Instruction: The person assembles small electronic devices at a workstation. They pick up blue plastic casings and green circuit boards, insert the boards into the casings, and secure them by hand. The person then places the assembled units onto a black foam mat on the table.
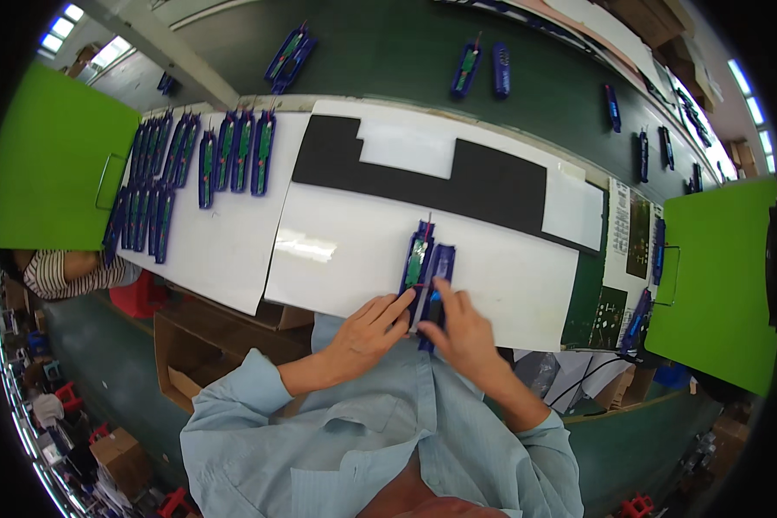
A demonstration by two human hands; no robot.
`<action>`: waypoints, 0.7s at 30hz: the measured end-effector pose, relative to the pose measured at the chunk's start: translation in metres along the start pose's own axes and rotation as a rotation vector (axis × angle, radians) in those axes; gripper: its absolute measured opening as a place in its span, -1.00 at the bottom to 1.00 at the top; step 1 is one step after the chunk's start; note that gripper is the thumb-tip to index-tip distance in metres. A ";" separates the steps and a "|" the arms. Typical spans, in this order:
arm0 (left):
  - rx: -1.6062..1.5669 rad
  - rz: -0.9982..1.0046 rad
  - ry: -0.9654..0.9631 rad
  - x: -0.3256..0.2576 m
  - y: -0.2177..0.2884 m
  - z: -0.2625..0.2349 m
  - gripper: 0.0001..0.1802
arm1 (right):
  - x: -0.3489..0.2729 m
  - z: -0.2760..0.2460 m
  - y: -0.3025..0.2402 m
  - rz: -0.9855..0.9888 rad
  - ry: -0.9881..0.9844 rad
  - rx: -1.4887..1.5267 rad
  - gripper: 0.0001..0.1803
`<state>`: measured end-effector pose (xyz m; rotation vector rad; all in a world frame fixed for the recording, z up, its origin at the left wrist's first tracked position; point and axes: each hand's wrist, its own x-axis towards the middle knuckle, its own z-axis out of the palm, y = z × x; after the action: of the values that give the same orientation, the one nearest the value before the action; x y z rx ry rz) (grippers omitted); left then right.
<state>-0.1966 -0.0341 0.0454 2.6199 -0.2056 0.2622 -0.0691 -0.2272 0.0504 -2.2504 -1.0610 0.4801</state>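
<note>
Nearest the camera is the person's pale blue shirt sleeve, and from it the left hand reaches up to the near end of a long blue plastic case half with a green circuit board laid inside it; its fingers are loosely curled, the fingertips touching the case's lower left edge rather than gripping round it. At about three o'clock from that hand, the right hand is half closed, thumb and forefinger pinching the near end of a second long blue plastic case half, which lies just beside the first and touching it along its length. Both pieces rest near the front edge of a glossy white work sheet, straight ahead of the person. To do this step well, I judge the left fingertips should pin the board-carrying half flat while the right hand keeps the other half parallel, ends level, so the thin red wire showing at the far end is not trapped. Outward at twelve o'clock a stepped black foam mat lies on the sheet. At ten o'clock, well apart, rows of similar blue cases with green boards wait side by side. Beyond, at one o'clock, single blue cases on a dark green conveyor belt are spread along its length, and bright green divider panels stand at nine and three o'clock.
</note>
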 end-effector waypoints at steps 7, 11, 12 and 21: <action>-0.029 0.046 0.159 0.063 -0.024 -0.056 -0.69 | 0.074 -0.064 0.010 -0.074 -0.048 0.405 -0.30; -0.038 -0.013 0.174 0.164 -0.131 -0.074 -0.79 | 0.234 -0.085 0.028 -0.061 -0.165 0.403 -0.34; 0.015 -0.048 0.133 0.186 -0.166 -0.075 -0.80 | 0.274 -0.082 0.029 -0.020 -0.185 0.425 -0.36; 0.306 0.001 0.472 0.322 -0.274 -0.039 -0.66 | 0.413 -0.088 0.114 -0.083 0.777 -0.134 -0.37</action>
<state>0.1626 0.1908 0.0245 2.7572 -0.0015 0.9631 0.2981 0.0079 0.0146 -2.1807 -0.7700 -0.4906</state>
